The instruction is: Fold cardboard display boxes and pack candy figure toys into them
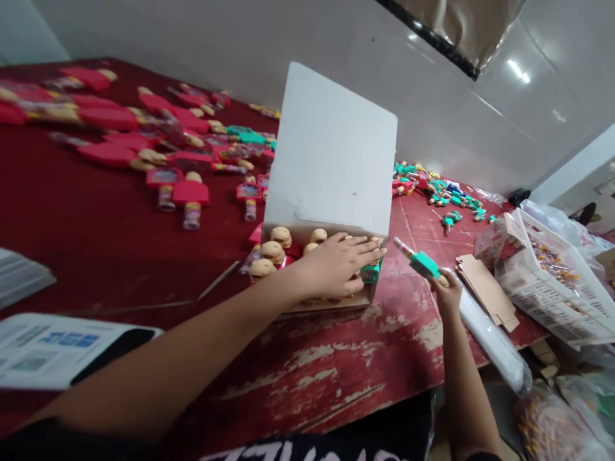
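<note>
An open cardboard box (336,147), its white lid standing up, holds several small toys with tan rounded heads (273,251). My left hand (336,262) lies palm down across these toys, fingers stretched toward the box's right side. Under its fingertips shows a green toy (369,273) in the right corner. To the right of the box, my right hand (446,291) pinches another green toy (425,264) by its tan head end. That toy's clear tube of small sweets points up and left, in the air above the table.
Red toys (110,153) lie scattered across the red table (120,243) at left, with more green ones (454,195) at back right. A white plastic basket (557,288), flat brown cardboard (487,291) and a clear plastic roll (494,346) are at right. A printed white package (57,349) lies front left.
</note>
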{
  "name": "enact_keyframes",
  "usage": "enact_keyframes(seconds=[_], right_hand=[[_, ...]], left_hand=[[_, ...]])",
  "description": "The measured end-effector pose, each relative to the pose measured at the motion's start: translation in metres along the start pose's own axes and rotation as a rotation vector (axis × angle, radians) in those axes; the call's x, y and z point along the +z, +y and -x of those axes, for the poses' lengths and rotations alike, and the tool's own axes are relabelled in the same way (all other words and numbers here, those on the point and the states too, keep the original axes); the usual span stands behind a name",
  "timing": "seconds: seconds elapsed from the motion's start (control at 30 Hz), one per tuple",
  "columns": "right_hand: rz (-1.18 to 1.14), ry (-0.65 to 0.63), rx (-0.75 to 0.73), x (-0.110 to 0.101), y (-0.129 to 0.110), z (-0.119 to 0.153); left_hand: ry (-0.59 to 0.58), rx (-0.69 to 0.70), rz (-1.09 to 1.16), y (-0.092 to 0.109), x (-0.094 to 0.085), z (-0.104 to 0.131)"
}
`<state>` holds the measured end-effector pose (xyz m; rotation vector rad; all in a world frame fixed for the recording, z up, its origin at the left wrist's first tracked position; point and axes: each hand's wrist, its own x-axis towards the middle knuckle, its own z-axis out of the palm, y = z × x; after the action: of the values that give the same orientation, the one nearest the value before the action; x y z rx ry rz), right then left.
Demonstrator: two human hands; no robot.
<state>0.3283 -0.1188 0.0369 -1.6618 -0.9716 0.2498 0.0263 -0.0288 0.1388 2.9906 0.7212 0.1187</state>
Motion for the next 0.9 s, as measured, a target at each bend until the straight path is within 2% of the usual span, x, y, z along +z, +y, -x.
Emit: enact_keyframes(seconds=[0.17, 0.27, 0.37, 0.47, 0.53, 0.6, 0.7, 0.8, 0.9], right_hand=[[-0.322, 0.235, -0.088, -0.02, -0.05, 0.009], [-0.487, 0.3, -0.137, -0.019, -0.076, 0.015], [-0.577, 0.247, -0.136, -0.003, -0.09, 0.026], [-0.649, 0.1, -0.139, 0.026, -0.096, 0.043], [-0.658, 0.022, -0.241, 0.048, -0.096, 0.058], [-0.591, -0.025, -0.429, 0.067, -0.093, 0.072], [-0.461, -0.129, -0.616, 0.083, -0.087, 0.086], [-0.358, -0.2, -0.556, 0.085, -0.088, 0.085], [-0.153, -0.119, -0.439, 0.091, -0.093, 0.073]], left_hand=[[0.017, -0.029, 0.03, 0.0, -0.001, -0.002], [0.036, -0.026, 0.057, -0.001, 0.0, -0.001], [0.039, -0.032, 0.056, 0.0, -0.001, 0.0], [0.017, -0.048, 0.05, 0.002, -0.003, 0.0], [0.018, -0.051, 0.052, 0.002, -0.004, -0.001], [0.028, -0.048, 0.06, 0.002, -0.004, -0.001], [0.037, -0.041, 0.072, 0.002, -0.003, 0.0], [0.052, -0.034, 0.088, 0.001, -0.003, 0.001], [0.063, -0.028, 0.097, -0.001, -0.002, -0.001]])
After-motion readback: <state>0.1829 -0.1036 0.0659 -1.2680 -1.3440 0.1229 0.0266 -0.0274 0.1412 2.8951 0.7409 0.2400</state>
